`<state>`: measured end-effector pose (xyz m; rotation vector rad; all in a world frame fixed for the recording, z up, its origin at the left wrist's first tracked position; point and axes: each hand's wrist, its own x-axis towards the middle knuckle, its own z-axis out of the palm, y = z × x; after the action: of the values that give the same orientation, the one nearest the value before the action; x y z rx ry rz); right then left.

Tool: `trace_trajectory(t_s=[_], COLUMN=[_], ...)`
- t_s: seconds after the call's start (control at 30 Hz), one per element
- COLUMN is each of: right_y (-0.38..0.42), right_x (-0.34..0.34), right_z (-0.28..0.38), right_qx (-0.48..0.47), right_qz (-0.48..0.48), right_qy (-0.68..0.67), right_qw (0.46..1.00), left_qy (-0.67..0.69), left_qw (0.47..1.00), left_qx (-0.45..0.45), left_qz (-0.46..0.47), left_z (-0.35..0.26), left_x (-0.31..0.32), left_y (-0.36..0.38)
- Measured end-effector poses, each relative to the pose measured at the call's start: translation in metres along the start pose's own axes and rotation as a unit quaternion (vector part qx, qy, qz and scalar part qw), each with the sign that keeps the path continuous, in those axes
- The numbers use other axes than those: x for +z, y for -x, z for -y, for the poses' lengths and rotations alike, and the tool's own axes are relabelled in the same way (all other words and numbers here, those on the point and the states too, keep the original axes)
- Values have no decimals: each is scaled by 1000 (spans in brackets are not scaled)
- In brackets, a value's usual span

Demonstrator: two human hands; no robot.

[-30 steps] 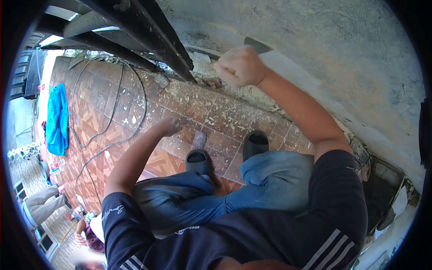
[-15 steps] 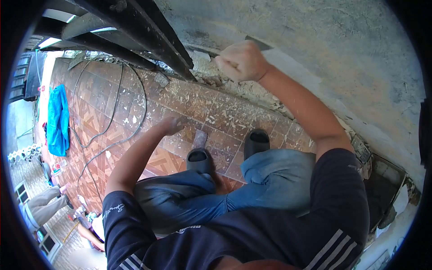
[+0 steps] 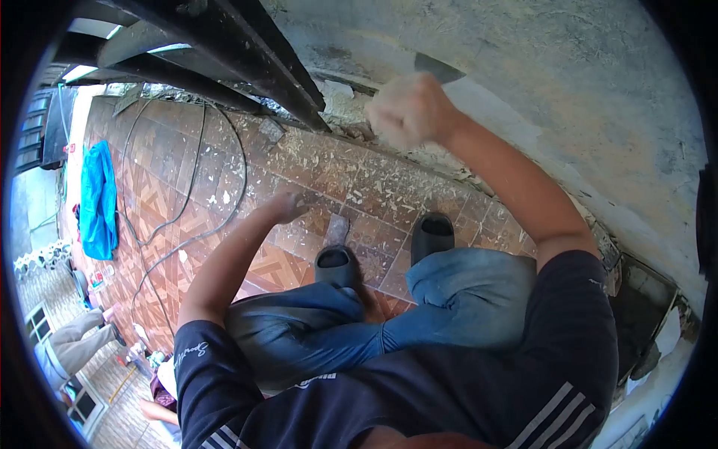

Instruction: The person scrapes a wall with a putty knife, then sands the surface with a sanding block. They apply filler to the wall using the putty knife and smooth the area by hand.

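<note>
**Scraper blade against wall, right hand**

Right hand (image 3: 410, 111): fingers clenched around the handle of a scraper (image 3: 437, 67). Blade juts up and right from the fist, flat on the wall (image 3: 568, 90). Left hand (image 3: 288, 206): hangs low over the tiled floor (image 3: 224, 187), loosely curled, holding nothing.

Right hand (image 3: 410, 108), fisted round the scraper (image 3: 437, 67), sits a little toward 3 o'clock of its spot a second ago, now motion-blurred. Blade shows more fully against the wall (image 3: 568, 90) than half a second back, when the fist nearly hid it. Left hand (image 3: 288, 206) drifts slightly toward 6 o'clock. At 7 o'clock, the bystander (image 3: 161, 408) sinks lower toward the frame edge.
</note>
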<state>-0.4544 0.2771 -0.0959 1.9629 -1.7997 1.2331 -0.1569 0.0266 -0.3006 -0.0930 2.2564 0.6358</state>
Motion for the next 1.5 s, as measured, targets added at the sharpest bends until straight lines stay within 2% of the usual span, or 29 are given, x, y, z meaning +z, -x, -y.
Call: trace_trajectory(t_s=[0.03, 0.13, 0.17, 0.27, 0.3, 0.4, 0.43, 0.53, 0.67, 0.9, 1.0, 1.03, 1.13, 1.17, 1.23, 1.27, 1.3, 1.4, 1.47, 1.5], right_y=[4, -4, -14, -11, -8, -9, -13, -7, -10, -15, -17, -8, -7, -9, -10, -7, -8, -14, -22, -20], right_x=[2, 13, 4, 8, 11, 16, 10, 15, 18, 16, 7, 5, 15, 10, 13, 16, 16, 22, 21, 23], right_z=[-12, 1, 14, -17, -24, -8, 10, -8, 4, 2, 11, -8, 0, 6, -5, -9, -20, 2, 4, 10], right_qx=[18, 26, 26, 4, 67, 53, 56, -11, 5, 78, 21, 47, 61, 70, 7, -18, 18, 16, -30, -45], right_qz=[-4, -19, 1, -34, -30, 15, 6, -22, 3, 27, 2, 11, 15, 60, 0, -29, -42, -20, -52, -67], right_qy=[8, -24, -51, -23, 7, 3, -3, 9, -22, 6, 7, 35, 24, 16, 18, 16, 32, -2, -1, -5], right_qw=[1000, 999, 998, 999, 997, 998, 998, 1000, 1000, 997, 1000, 998, 998, 996, 1000, 999, 998, 1000, 998, 997], left_qy=[-12, -63, -43, 0, -10, -6, 0, -2, -49, -8, -19, -31, 11, -1, -20, -12, -6, -8, -19, -13], left_qw=[999, 998, 999, 999, 999, 1000, 1000, 999, 998, 999, 1000, 999, 999, 1000, 1000, 1000, 999, 1000, 1000, 1000], left_qx=[-24, 8, 7, -3, -3, -2, -3, -21, -20, -20, -6, -12, -14, -13, -19, -24, -25, -13, -10, -15], left_qz=[43, 21, 17, 36, 40, 26, 21, 48, 25, 36, -1, 30, 28, 12, -9, 13, 25, 9, 1, 24], left_z=[-13, 7, 5, -11, -14, -15, -11, 4, 1, -7, -2, -5, 10, 9, 8, 8, 7, -7, -5, -6], left_x=[-13, 9, 4, 4, -1, -7, -6, 8, -1, 3, 11, 6, 16, 11, 12, 18, 13, 1, 1, 4], left_y=[4, -11, -14, 7, 7, 0, -1, 4, 0, 0, 2, 3, -5, -7, 0, 8, 4, 5, 7, 16])
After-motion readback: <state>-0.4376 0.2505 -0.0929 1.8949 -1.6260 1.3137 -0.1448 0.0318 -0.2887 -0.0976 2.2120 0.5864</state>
